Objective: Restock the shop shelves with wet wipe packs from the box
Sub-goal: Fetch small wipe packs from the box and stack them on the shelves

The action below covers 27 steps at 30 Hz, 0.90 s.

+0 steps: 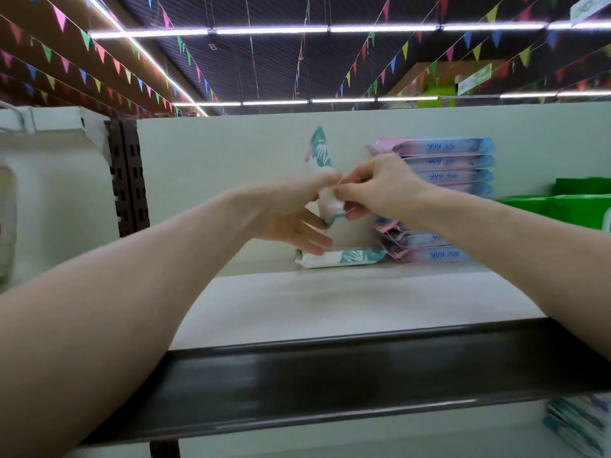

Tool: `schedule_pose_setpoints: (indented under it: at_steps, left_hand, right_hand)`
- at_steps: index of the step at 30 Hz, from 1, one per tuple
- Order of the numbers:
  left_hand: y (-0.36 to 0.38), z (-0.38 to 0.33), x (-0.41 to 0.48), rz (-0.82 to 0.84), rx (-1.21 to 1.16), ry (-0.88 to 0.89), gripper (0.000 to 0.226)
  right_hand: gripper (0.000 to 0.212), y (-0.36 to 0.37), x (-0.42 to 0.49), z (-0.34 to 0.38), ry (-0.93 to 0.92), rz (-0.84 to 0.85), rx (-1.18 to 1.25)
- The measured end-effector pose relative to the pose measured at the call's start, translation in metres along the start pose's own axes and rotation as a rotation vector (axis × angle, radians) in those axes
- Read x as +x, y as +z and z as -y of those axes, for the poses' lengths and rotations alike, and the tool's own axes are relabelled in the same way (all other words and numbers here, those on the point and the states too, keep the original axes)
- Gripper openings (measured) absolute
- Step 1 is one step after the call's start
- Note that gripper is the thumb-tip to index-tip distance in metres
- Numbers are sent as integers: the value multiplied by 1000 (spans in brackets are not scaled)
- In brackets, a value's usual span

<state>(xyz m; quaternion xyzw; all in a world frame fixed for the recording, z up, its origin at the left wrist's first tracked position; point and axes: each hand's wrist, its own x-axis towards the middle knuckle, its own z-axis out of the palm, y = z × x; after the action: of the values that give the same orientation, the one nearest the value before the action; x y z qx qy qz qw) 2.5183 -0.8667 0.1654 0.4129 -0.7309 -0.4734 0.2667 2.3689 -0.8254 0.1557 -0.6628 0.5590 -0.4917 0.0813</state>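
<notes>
We see a dark slatted ceiling hung with strings of coloured bunting (99, 52) and crossed by bright strip lights (264, 30). Below it a white shelf (330, 305) runs across the view, edged by a dark front rail (330, 375) and closed behind by a pale back panel (215, 176). At the back right stands a stack of pink-and-blue packs (446, 160), partly covered by the right forearm, with green packs (578, 200) beside it cut off by the frame edge. A white-and-teal flat pack (344, 257) lies against the back panel. Just above it both hands hold an upright pack (320, 153) of the same print: the left hand (291, 209) grips it between thumb and spread fingers, and the right hand (380, 190) pinches its edge. The pack's middle is hidden and blurred. More packs (582, 424) below the rail are too smeared for us to make out.
</notes>
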Motion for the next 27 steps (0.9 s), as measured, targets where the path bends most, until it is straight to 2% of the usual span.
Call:
schedule_pose_setpoints:
  at_steps: [3,5,6,9,11,13,15,17,23,27]
  left_hand:
    - [11,4,2,-26,-100,52,27]
    - [11,4,3,-109,-5,124,16]
    - [9,3,4,-182,94,168,14]
    - [-3,3,10,-421,500,283,23]
    - [-6,8,15,-485,802,305,26]
    - [1,14,18,-436,950,283,27]
    - [12,17,22,-328,981,257,24]
    - [19,16,23,-222,1008,207,25]
    - [6,17,16,-97,902,49,53]
    - [2,21,18,-99,813,24,50]
  right_hand:
    - [13,7,-5,0,19,154,14]
    - [16,8,-7,0,23,166,-36]
    - [17,8,-6,0,-21,126,-139]
    - [18,4,-3,4,-317,-157,-523]
    - [28,2,-1,4,-389,-203,-659]
    - [35,1,-1,-2,-329,-66,-754]
    - [24,4,-3,-10,-253,89,-848]
    - [15,7,-4,-16,-218,160,-903]
    - [14,7,-6,-16,-206,184,-1019]
    - [11,7,-6,-17,-225,195,-1109]
